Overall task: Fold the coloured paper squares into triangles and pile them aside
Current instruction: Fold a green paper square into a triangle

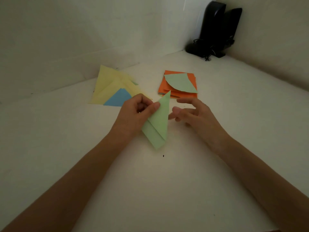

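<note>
My left hand [133, 113] pinches a folded green paper triangle [158, 126] between thumb and curled fingers, lifted a little off the white table [167, 181], with its tip pointing away from me. Just to its right hovers my right hand [192, 114], fingers loosely spread and holding nothing. Behind the left hand lies a pile of folded triangles, mostly yellow [108, 84], with a blue one [117, 97] in front. A stack of orange paper squares [190, 77] sits behind the right hand, and a curled green sheet [180, 82] lies on top of it.
Two black speakers [215, 29] with a cable stand in the far right corner where the white walls meet. A small dark speck [163, 155] lies on the table near my wrists.
</note>
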Motion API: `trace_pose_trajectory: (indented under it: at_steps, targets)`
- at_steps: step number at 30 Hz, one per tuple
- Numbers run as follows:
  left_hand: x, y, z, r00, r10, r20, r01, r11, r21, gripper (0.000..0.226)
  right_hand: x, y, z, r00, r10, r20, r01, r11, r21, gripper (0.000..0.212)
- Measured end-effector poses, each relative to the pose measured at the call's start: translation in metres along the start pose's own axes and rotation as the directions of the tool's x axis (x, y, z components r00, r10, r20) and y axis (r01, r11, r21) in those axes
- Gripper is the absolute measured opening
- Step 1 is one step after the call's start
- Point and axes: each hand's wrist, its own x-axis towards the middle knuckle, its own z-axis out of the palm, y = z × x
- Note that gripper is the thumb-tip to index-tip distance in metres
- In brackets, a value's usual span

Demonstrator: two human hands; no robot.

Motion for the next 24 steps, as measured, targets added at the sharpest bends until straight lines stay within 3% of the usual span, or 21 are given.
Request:
trace_pose_trajectory:
  at_steps: [4, 10, 17, 21, 24]
  targets:
    - [-0.006, 0.004, 0.005, 0.998, -0.056, 0.013, 0.057, 0.994, -0.09, 0.016, -0.004, 0.002, 0.008, 0.995, -0.068, 0.067, 0.062, 0.994, 0.087, 0.038]
    - [-0.008, 0.007, 0.002, 0.969, -0.129, 0.211, 0.151, 0.984, -0.091, 0.028, -0.008, 0.004, 0.004, 0.966, -0.249, -0.064, 0.251, 0.968, 0.025, 0.033]
    - [-0.004, 0.005, -0.004, 0.981, -0.186, 0.055, 0.194, 0.94, -0.281, 0.004, -0.009, 0.014, -0.005, 0.917, -0.39, 0.079, 0.398, 0.898, -0.188, 0.046]
    - [-0.004, 0.004, -0.004, 0.98, -0.186, 0.064, 0.196, 0.939, -0.281, 0.006, -0.008, 0.018, -0.003, 0.902, -0.418, 0.108, 0.432, 0.866, -0.251, 0.029]
    - [-0.004, 0.004, -0.002, 0.981, -0.181, 0.078, 0.196, 0.931, -0.309, 0.013, -0.009, 0.015, -0.002, 0.902, -0.426, 0.068, 0.431, 0.882, -0.189, 0.02]
